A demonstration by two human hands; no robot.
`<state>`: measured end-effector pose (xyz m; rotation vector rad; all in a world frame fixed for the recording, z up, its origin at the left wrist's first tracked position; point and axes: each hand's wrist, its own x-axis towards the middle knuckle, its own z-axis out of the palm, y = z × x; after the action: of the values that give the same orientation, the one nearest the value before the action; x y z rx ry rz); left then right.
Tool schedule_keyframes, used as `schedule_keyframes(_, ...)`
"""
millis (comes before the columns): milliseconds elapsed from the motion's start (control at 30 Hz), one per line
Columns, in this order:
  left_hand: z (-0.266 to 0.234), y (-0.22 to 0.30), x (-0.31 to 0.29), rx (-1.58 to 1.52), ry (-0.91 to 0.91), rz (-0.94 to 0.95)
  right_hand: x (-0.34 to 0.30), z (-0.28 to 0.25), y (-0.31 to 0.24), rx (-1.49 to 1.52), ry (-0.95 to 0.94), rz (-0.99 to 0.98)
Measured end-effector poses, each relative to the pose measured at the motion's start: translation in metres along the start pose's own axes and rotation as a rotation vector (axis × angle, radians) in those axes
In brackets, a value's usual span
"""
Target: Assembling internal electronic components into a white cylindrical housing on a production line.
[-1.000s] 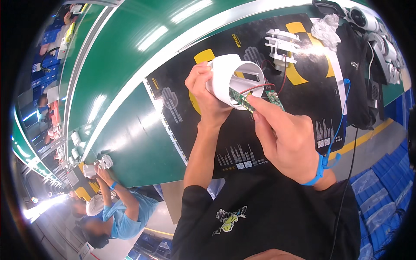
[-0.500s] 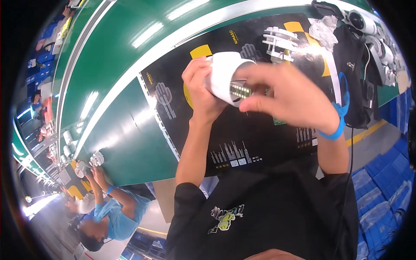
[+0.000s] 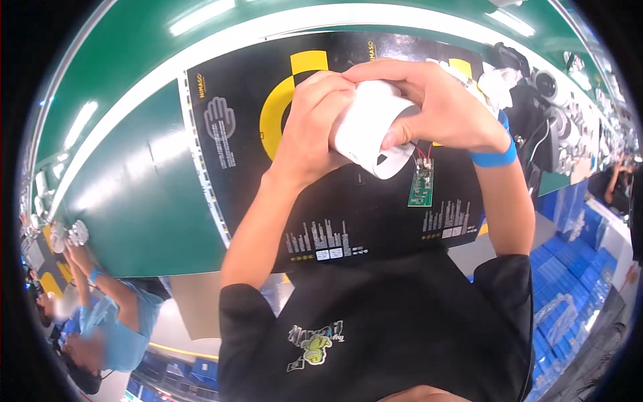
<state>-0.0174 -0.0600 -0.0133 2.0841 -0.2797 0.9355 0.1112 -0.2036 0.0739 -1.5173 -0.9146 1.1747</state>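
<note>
A white cylindrical housing (image 3: 367,124) is held tilted above the black mat, its open end toward the lower right. My left hand (image 3: 311,124) wraps round its left side. Over its top and right reaches my right hand (image 3: 447,110), the thumb inside the open rim and the fingers behind it. Just below the right hand is a green circuit board (image 3: 420,186), with thin red wires running up from it toward the housing. Whether the board hangs or rests on the mat, I cannot tell. The inside of the housing is mostly hidden by my thumb.
The black printed mat (image 3: 375,214) covers part of the green table (image 3: 157,167). White camera-like units (image 3: 546,84) and a crumpled white cloth (image 3: 497,84) lie at the right. A person in light blue (image 3: 124,321) works at the lower left. Blue crates (image 3: 556,275) stand at right.
My right hand has moved from in front of the opening to grip the rim. The housing has tilted downward, the lit strip inside no longer shows, and the view has shifted.
</note>
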Motion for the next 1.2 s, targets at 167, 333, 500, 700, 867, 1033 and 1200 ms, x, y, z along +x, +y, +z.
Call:
schedule_keyframes(167,0.007,-0.001,0.006,0.007,0.093,0.056,0.007,-0.002,-0.004,-0.081,0.075,-0.075)
schedule_keyframes(333,0.007,-0.004,0.004,0.027,0.09,0.077,0.003,-0.011,0.0,-0.177,0.022,-0.04)
schedule_keyframes(500,-0.016,0.004,0.008,-0.348,-0.18,-0.235,-0.029,-0.01,-0.005,-0.196,0.182,-0.078)
schedule_keyframes(700,-0.044,-0.003,0.003,-0.77,-0.335,-0.619,-0.094,0.027,-0.025,-0.556,0.139,-0.22)
schedule_keyframes(867,-0.051,-0.013,0.005,-0.887,-0.389,-0.63,-0.092,0.038,-0.012,-0.88,0.193,-0.388)
schedule_keyframes(1033,-0.053,-0.019,0.005,-0.967,-0.466,-0.593,-0.104,0.037,0.007,-0.885,0.233,-0.571)
schedule_keyframes(1200,-0.048,-0.022,0.003,-0.934,-0.465,-0.604,-0.106,0.058,-0.011,0.05,0.664,-0.028)
